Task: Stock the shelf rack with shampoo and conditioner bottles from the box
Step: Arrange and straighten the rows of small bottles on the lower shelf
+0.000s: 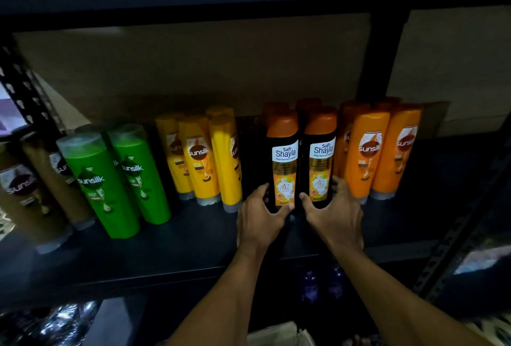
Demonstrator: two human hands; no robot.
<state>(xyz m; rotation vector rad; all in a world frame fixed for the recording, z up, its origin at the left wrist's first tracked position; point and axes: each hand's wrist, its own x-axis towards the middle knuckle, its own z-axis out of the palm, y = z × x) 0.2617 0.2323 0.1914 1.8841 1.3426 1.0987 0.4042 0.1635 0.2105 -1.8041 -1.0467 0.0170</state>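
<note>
- left Shayla bottle (282, 163) and right Shayla bottle (319, 163): upright on the shelf (193, 240), side by side and touching, long axis vertical.
- left hand (260, 213) grips the left one low, fingers (258, 192) curled round its outer side; right hand (334, 213) mirrors this on the right one.
- Slot lies between the yellow bottles (204, 160) and orange bottles (370, 152), with orange-capped bottles directly behind.
- Likely next: push straight back, then release. Each hand is nearest its own bottle.
</note>
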